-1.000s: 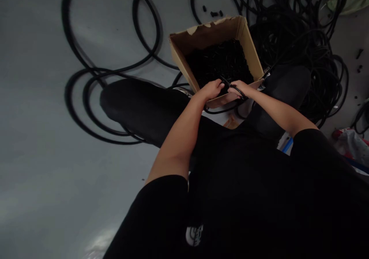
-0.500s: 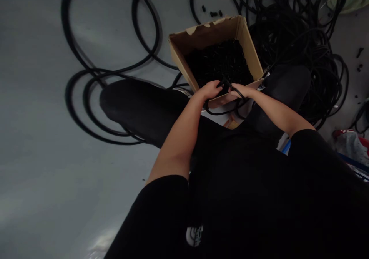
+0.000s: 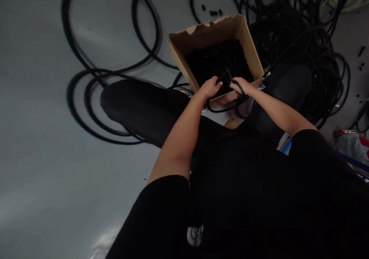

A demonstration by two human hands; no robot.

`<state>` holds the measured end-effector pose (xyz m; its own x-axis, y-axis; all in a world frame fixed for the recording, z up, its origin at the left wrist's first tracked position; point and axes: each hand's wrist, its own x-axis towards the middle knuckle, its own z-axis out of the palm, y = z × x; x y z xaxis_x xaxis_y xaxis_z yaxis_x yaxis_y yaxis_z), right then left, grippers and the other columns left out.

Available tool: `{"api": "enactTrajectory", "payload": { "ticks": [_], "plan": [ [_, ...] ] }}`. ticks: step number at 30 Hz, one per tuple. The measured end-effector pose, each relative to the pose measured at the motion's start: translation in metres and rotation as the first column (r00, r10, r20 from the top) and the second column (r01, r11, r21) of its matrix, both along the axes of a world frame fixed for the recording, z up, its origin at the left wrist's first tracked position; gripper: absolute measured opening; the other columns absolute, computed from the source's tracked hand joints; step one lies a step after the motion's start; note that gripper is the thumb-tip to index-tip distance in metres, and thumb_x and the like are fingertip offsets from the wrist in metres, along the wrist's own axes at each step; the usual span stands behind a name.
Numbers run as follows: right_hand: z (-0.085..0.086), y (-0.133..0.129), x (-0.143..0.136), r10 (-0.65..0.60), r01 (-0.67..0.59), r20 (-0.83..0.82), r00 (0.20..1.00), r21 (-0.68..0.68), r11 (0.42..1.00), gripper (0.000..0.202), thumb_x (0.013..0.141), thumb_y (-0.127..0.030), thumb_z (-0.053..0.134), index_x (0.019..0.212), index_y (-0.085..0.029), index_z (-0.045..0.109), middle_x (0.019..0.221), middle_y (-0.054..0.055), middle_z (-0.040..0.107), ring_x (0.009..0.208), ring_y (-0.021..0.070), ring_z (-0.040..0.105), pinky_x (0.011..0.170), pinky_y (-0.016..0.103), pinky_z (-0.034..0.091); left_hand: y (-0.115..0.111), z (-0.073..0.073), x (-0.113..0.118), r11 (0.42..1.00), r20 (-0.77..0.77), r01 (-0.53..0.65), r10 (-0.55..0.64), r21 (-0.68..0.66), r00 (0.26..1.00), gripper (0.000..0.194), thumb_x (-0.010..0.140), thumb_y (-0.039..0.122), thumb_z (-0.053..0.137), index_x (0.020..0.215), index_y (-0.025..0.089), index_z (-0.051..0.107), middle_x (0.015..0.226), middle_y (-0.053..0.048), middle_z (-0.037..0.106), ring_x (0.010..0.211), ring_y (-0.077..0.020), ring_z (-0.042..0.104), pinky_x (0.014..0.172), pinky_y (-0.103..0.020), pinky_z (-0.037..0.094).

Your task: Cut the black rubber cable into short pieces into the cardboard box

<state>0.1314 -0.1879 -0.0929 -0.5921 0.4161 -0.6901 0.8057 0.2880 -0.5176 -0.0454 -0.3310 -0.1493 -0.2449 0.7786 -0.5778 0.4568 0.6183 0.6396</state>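
Note:
My left hand (image 3: pixel 211 87) is closed around a black hose (image 3: pixel 220 77) over the near edge of an open cardboard box (image 3: pixel 188 71). My right hand (image 3: pixel 241 86) grips black-handled scissors (image 3: pixel 229 73), their blades pointing up and away over the box, slightly apart from the hose end. Short black pieces (image 3: pixel 219 57), apparently cut hose, fill the bottom of the box. Part of the hose hangs in a curve below my hands, in front of the box.
Long loops of black hose (image 3: pixel 113 71) lie on the grey floor to the left. A large tangled hose heap (image 3: pixel 288 32) lies right of the box. Small black pieces (image 3: pixel 213 13) are scattered behind the box. My legs flank the box.
The scissors have drawn back slightly to the right, away from the hose. Their blades now show more clearly, and the gap between my hands is a little wider.

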Motion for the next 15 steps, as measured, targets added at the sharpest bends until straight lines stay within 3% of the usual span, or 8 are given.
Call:
{"api": "enactTrajectory", "payload": {
  "ticks": [3, 8, 15],
  "plan": [
    [-0.004, 0.004, 0.001, -0.018, 0.018, -0.004, 1.000, -0.006, 1.000, 0.003, 0.112, -0.022, 0.071, 0.110, -0.022, 0.072, 0.080, 0.000, 0.072, 0.080, 0.0231, 0.075, 0.080, 0.027, 0.058, -0.001, 0.007, 0.001, 1.000, -0.015, 0.000, 0.000, -0.010, 1.000, 0.050, 0.126, 0.035, 0.057, 0.165, 0.011, 0.076, 0.158, -0.027, 0.088, 0.155, -0.0437, 0.081, 0.138, -0.057, 0.062],
    [-0.008, 0.006, 0.006, 0.122, -0.124, -0.063, 0.990, -0.013, 0.992, 0.010, 0.100, -0.020, 0.073, 0.110, -0.020, 0.072, 0.093, 0.003, 0.077, 0.093, 0.0244, 0.072, 0.093, 0.031, 0.058, 0.001, 0.017, 0.007, 0.997, -0.039, 0.046, -0.049, -0.069, 0.998, 0.050, 0.128, 0.031, 0.052, 0.165, 0.008, 0.076, 0.163, -0.029, 0.086, 0.155, -0.0437, 0.081, 0.137, -0.054, 0.061],
    [-0.007, 0.008, 0.004, 0.147, -0.148, -0.076, 0.986, -0.012, 0.989, 0.017, 0.101, -0.025, 0.072, 0.117, -0.018, 0.073, 0.100, 0.006, 0.079, 0.094, 0.0257, 0.070, 0.099, 0.036, 0.059, 0.000, 0.008, 0.006, 0.990, -0.030, 0.134, -0.135, -0.031, 0.990, 0.045, 0.124, 0.028, 0.057, 0.158, 0.013, 0.081, 0.160, -0.024, 0.088, 0.151, -0.0397, 0.082, 0.133, -0.048, 0.062]
  ]
}}
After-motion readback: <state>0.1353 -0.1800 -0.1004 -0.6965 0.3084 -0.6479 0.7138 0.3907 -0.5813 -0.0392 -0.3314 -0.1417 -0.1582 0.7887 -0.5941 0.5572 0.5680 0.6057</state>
